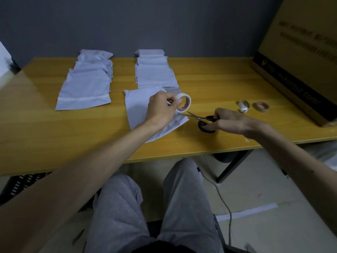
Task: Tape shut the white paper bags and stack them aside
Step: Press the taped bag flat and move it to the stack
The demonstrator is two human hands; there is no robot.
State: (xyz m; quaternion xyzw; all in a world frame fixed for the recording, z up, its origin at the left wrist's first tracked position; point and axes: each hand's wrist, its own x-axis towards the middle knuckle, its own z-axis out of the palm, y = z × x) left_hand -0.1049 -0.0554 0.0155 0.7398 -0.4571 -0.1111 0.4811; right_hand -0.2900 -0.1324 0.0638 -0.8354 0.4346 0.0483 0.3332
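White taped bags [85, 84] overlap at far left; a pile of apparently unsealed bags [155, 70] waits centre. Over the current bag [136, 110], the left hand [160, 108] pinches a masking-tape roll [183, 103]; the right hand [229, 121] grips scissors [202, 121]. Much likely remains.

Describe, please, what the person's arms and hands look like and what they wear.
The left arm and right arm are bare as far as the frame shows, with no sleeves. The left hand and right hand wear no gloves; no watch, ring or bracelet is visible.
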